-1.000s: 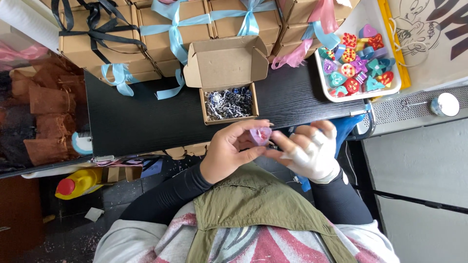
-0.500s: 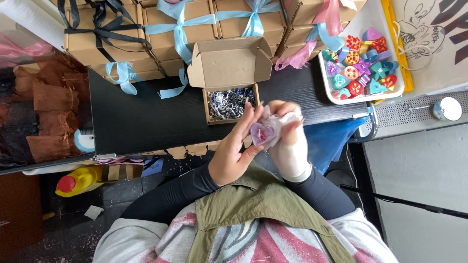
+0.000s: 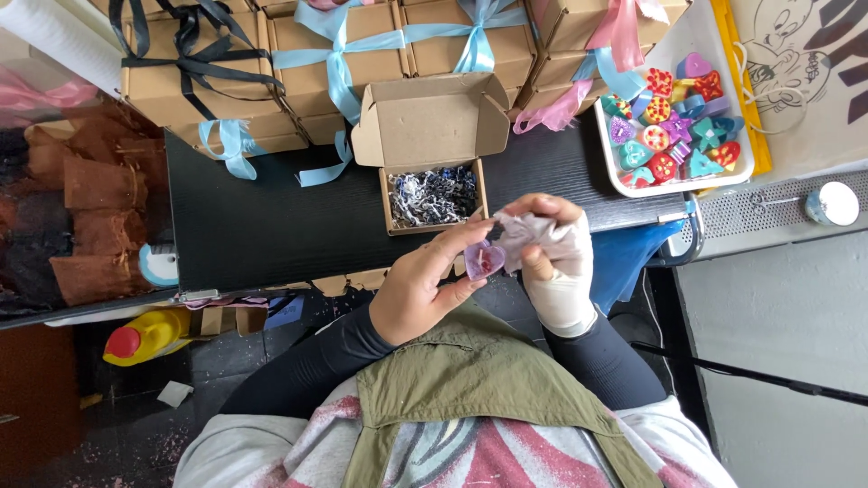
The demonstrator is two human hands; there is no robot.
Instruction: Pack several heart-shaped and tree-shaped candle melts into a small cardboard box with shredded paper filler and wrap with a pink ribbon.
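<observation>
My left hand (image 3: 425, 289) pinches a small purple heart-shaped piece (image 3: 484, 259) between thumb and fingers, just in front of the black table's near edge. My right hand (image 3: 553, 262), in a pale glove, grips a crumpled pale cloth (image 3: 523, 231) pressed against the heart. Right behind both hands stands an open brown cardboard box (image 3: 432, 194) with dark and white shredded paper inside, its lid flipped up.
Closed cardboard boxes tied with blue ribbon (image 3: 344, 54), black ribbon (image 3: 190, 54) and pink ribbon (image 3: 615, 27) line the table's back. A white tray (image 3: 624, 185) of several coloured hearts sits at right. A yellow bottle (image 3: 149, 334) lies on the floor at left.
Both hands have shifted a little and the cloth now bunches over the right side of the heart; a second ago the hands were lower and further apart.
</observation>
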